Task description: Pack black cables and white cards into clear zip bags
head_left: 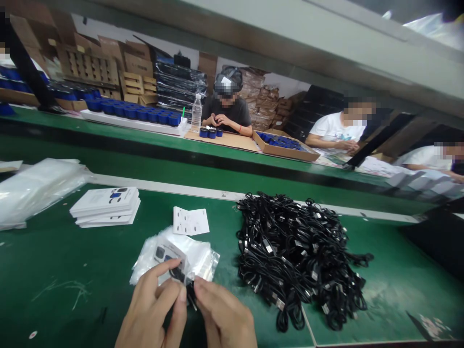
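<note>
My left hand [155, 302] pinches a small clear plastic bag [186, 266] with a printed leaflet [167, 255] showing at it. Between my hands is a black USB cable [191, 294], gripped by the closed fingers of my right hand [226, 309]. Part of the cable appears behind the clear plastic; how far inside it sits is hidden by my fingers. Under and beyond my hands lies a pile of clear bags [145, 258]. A folded leaflet [191, 221] rests just behind that pile. To the right spreads a large heap of coiled black cables [290, 251].
Stacked leaflets [105, 208] and larger plastic sleeves [39, 191] lie left on the green table [47, 299]. Across a raised ledge [152, 152], a person [232, 108] handles small parts near blue items [134, 110] and a bottle [196, 113]. An overhead shelf [253, 34] crosses above.
</note>
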